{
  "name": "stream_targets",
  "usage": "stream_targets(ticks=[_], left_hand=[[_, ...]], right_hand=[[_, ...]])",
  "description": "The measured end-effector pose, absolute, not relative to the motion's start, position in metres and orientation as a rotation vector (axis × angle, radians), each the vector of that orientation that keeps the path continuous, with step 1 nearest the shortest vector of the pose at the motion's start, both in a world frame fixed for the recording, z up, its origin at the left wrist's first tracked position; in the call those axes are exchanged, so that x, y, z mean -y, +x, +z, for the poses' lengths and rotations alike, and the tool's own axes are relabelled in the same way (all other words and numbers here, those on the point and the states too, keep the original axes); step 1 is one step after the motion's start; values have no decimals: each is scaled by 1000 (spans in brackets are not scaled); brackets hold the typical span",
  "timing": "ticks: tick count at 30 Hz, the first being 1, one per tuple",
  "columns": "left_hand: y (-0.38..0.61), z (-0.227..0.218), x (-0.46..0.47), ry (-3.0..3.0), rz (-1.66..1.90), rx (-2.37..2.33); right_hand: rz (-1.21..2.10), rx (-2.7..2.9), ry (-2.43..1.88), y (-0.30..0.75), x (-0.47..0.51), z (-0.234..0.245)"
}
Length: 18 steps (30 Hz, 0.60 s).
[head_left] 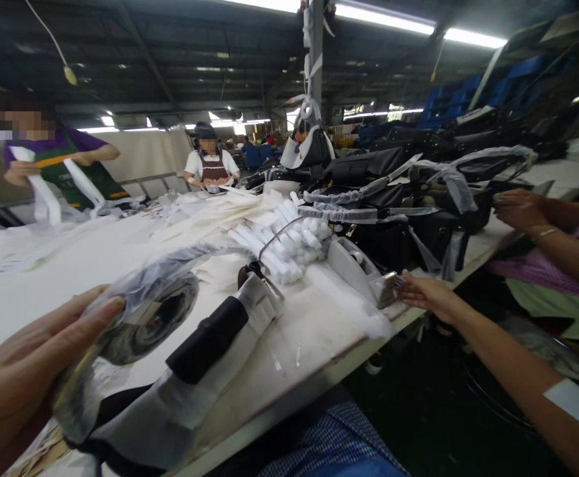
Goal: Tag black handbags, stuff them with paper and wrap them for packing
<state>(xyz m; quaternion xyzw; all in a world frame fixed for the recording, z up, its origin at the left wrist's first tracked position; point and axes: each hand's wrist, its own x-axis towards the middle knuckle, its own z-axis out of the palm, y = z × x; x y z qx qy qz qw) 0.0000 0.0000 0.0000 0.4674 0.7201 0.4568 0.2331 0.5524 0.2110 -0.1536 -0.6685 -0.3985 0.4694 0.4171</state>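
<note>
Black bag in pale wrapping lies slantwise along the near edge of the bench, its lower end toward the left and its narrow end with metal fittings toward the middle. A strap sleeved in clear plastic loops up above it, coiled over on itself. The left hand is partly closed around this coil, thumb pressed along the top and fingers behind it. The right hand reaches to the front end of a grey tape dispenser, fingers drawn together by its tip; whether they pinch any tape I cannot tell. A white patch sits on the right forearm.

Between the bag and the dispenser lies a bundle of white rolls, crossed by a thin dark cord. Beyond the dispenser, more black bags are heaped, several with plastic-sleeved handles. At the right, a co-worker's hands are close to that heap. Across the bench, a person in a green apron holds white strips, and another in a brown apron bends over the bench near pale sheets.
</note>
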Motion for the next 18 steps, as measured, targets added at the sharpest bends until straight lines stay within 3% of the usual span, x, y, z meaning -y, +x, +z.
stream_targets(ticks=[6, 12, 18], left_hand=[[10, 7, -1, 1515, 1356, -2167], [25, 17, 0, 1157, 1340, -1963], [26, 17, -3, 1040, 1283, -1797]], right_hand=[[1378, 792, -1499, 546, -195, -156], [1551, 623, -1386, 533, -137, -159], [1325, 836, -1273, 492, -116, -149]])
